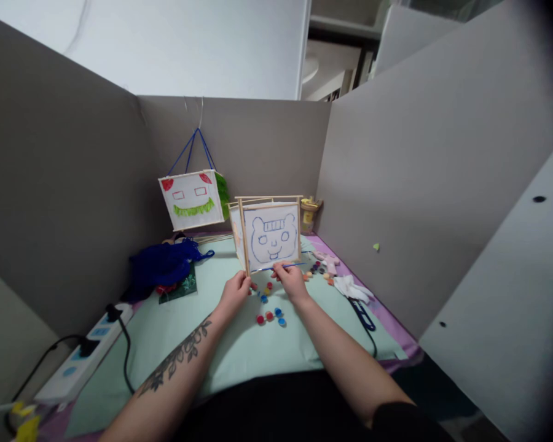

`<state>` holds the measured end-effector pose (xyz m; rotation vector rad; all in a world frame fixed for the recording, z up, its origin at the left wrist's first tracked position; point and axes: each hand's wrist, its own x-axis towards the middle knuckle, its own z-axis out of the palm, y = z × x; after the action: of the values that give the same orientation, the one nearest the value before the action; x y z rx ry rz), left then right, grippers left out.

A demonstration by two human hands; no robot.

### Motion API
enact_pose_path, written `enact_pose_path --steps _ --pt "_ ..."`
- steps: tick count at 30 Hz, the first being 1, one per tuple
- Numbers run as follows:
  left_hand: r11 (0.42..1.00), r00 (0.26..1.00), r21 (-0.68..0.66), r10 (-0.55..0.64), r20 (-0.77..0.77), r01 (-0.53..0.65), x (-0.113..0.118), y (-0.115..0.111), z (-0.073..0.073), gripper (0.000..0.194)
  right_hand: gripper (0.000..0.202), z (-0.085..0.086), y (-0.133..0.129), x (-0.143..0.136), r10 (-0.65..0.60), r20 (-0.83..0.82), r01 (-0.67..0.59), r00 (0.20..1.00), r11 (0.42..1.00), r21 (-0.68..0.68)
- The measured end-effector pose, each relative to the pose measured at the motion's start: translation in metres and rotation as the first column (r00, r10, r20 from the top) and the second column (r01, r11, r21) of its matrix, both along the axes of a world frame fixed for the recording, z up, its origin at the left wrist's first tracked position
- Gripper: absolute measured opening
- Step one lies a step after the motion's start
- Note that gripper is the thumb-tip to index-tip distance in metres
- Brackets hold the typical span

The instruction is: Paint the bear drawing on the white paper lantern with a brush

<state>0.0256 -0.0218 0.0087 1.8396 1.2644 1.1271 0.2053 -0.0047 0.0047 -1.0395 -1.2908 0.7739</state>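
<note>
A box-shaped paper lantern (293, 215) with a thin wooden frame stands upright before me; its near panel carries a blue-outlined bear face. My left hand (236, 290) is closed on the frame's lower left corner post. In my right hand (289, 279) a thin blue paintbrush (297, 264) is pinched, its tip pointing left along the panel's bottom edge. Small paint pots in red and yellow (268, 290) sit just below the lantern. Closer to me lies another short strip of red and blue paint pots (270, 315).
A finished-looking lantern (193, 205) with a painted face hangs by blue cords at the back left. Blue yarn (163, 267) lies beneath it. A power strip (87, 353) is at left; white gloves (352, 288) and a yellow cup (308, 215) are at right. Grey partitions enclose the table.
</note>
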Motion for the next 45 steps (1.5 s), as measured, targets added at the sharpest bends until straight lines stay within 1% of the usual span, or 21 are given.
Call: enact_pose_path --steps 5,8,11,13,15,18,21,26,31,34,38,41,45 --pt "1.0 1.0 0.009 0.018 -0.011 -0.018 0.0 -0.001 0.002 0.023 0.04 -0.001 0.002 0.003 -0.11 -0.016 0.11 0.994 0.994 -0.011" --pt "1.0 1.0 0.015 0.02 -0.009 -0.02 0.0 -0.001 0.002 0.022 0.041 -0.003 0.005 0.006 -0.144 -0.06 0.143 0.988 0.989 -0.021" --pt "1.0 1.0 0.017 0.006 0.006 -0.006 -0.001 -0.001 0.002 0.021 0.039 -0.004 0.007 0.007 -0.137 -0.2 0.123 0.97 0.989 -0.08" --pt "1.0 1.0 0.015 0.003 0.009 -0.003 -0.001 -0.001 0.002 0.021 0.038 -0.004 0.008 0.006 -0.111 -0.3 0.079 0.947 0.99 -0.117" --pt "1.0 1.0 0.008 0.002 0.009 -0.003 0.0 -0.001 0.002 0.021 0.038 -0.004 0.009 0.004 -0.072 -0.348 0.029 0.935 0.992 -0.126" --pt "1.0 1.0 -0.002 -0.012 0.012 0.012 0.001 -0.001 0.001 0.021 0.04 -0.003 0.008 0.001 -0.008 -0.335 -0.034 0.942 0.992 -0.119" --pt "1.0 1.0 0.006 -0.017 0.009 0.017 0.001 -0.001 0.0 0.021 0.041 -0.003 0.008 -0.002 0.027 -0.292 -0.064 0.956 0.991 -0.119" --pt "1.0 1.0 0.016 -0.021 0.0 0.021 0.001 0.0 -0.001 0.021 0.045 -0.004 0.009 -0.002 0.022 -0.202 -0.045 0.979 0.992 -0.114" --pt "1.0 1.0 0.013 -0.012 0.005 0.012 0.001 -0.003 0.004 0.023 0.049 -0.009 0.014 0.001 -0.021 -0.127 0.005 0.992 0.992 -0.125" --pt "1.0 1.0 0.019 -0.001 0.007 0.001 0.0 -0.005 0.006 0.023 0.05 -0.015 0.019 0.005 -0.028 -0.138 0.009 0.99 0.99 -0.138" --pt "1.0 1.0 0.019 -0.001 0.019 0.001 0.0 -0.005 0.007 0.023 0.049 -0.02 0.025 0.009 0.022 -0.164 -0.044 0.986 0.99 -0.132" --pt "1.0 0.999 0.013 -0.001 0.039 0.001 0.001 -0.005 0.007 0.023 0.046 -0.018 0.026 0.01 0.059 -0.203 -0.085 0.978 0.989 -0.123" --pt "1.0 0.999 0.011 -0.002 0.052 0.002 0.001 -0.006 0.009 0.022 0.044 -0.013 0.023 0.011 0.077 -0.275 -0.114 0.958 0.986 -0.123"
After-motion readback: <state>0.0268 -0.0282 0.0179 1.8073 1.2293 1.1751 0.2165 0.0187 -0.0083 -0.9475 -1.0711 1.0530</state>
